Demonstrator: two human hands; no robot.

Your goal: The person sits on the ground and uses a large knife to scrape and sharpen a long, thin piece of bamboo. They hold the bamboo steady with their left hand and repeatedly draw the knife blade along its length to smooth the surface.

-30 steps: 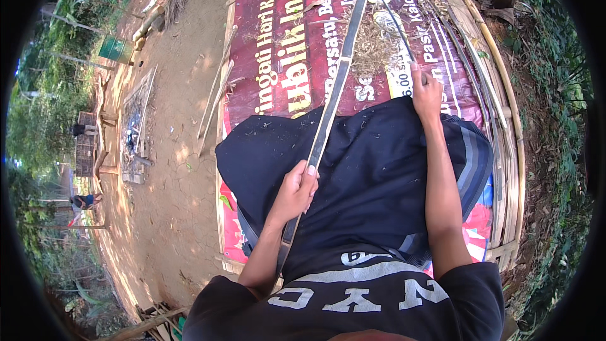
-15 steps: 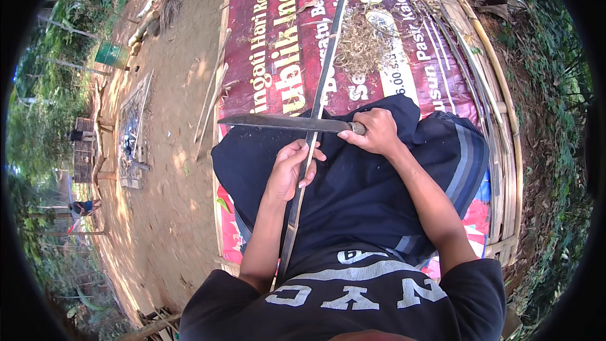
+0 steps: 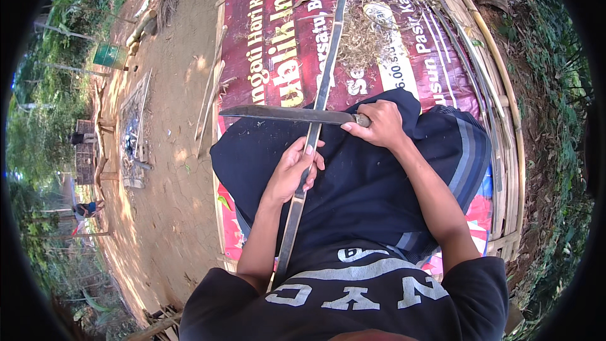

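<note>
A long thin bamboo strip [image 3: 325, 76] runs from my lap far out over a red printed banner [image 3: 265, 57]. My left hand [image 3: 295, 169] grips the strip over my dark-clothed lap. My right hand [image 3: 377, 125] holds the handle of a long knife [image 3: 284, 113], whose blade lies crosswise over the strip, pointing left. The blade meets the strip just above my left hand's fingers.
A pile of dry bamboo shavings [image 3: 363, 35] lies on the banner. Long bamboo strips [image 3: 486, 57] are stacked along the banner's right edge. Bare dirt ground [image 3: 170, 151] lies to the left, with loose sticks [image 3: 208, 98], a green bin [image 3: 110, 55] and a distant person [image 3: 85, 208].
My right hand came back from the far end of the strip and now holds the knife across it. My left hand slid slightly up the strip.
</note>
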